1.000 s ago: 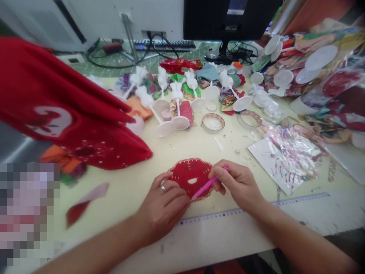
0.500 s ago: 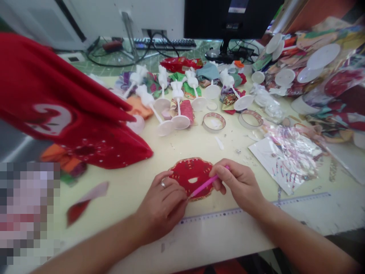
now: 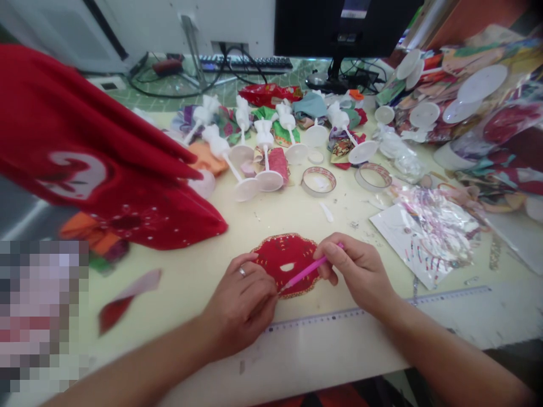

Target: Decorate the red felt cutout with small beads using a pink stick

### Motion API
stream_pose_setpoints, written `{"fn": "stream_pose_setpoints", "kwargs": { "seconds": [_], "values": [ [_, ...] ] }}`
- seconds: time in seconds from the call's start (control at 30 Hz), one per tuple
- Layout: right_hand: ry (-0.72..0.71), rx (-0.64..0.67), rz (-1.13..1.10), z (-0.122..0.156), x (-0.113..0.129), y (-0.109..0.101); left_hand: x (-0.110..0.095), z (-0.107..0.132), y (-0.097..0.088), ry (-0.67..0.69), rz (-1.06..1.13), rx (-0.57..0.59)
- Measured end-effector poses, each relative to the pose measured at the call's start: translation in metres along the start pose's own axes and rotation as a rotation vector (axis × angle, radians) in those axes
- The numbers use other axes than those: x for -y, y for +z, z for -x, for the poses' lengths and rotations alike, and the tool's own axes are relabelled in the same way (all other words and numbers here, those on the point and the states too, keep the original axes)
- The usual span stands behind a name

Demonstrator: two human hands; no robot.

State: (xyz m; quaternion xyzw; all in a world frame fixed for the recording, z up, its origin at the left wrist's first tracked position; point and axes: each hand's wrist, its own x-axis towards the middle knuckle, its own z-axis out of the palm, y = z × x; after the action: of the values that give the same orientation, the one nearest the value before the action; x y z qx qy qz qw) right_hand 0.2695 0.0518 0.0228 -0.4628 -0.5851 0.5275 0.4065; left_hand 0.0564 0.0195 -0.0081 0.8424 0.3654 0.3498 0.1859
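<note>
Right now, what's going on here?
A person is working at a cluttered table. Their right hand holds a pink stick, its tip on a red oval piece with a gold edge. Their left hand steadies that piece. Behind them, white plastic stems with round bases lie among cloth scraps, and a ruler lies in front.

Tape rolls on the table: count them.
2: one roll lies flat on the table beyond the red fabric piece, the other roll lies flat to its right. Others may be hidden in the clutter.
</note>
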Motion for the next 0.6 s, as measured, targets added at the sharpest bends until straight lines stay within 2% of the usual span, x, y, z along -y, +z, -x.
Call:
{"fn": "stream_pose_setpoints", "kwargs": {
  "seconds": [0.6],
  "values": [
    [0.0,0.021,-0.016,0.0005,-0.0019,-0.0013,0.0025,0.0011,-0.0004,-0.001,0.004,0.043]
  ]
}}
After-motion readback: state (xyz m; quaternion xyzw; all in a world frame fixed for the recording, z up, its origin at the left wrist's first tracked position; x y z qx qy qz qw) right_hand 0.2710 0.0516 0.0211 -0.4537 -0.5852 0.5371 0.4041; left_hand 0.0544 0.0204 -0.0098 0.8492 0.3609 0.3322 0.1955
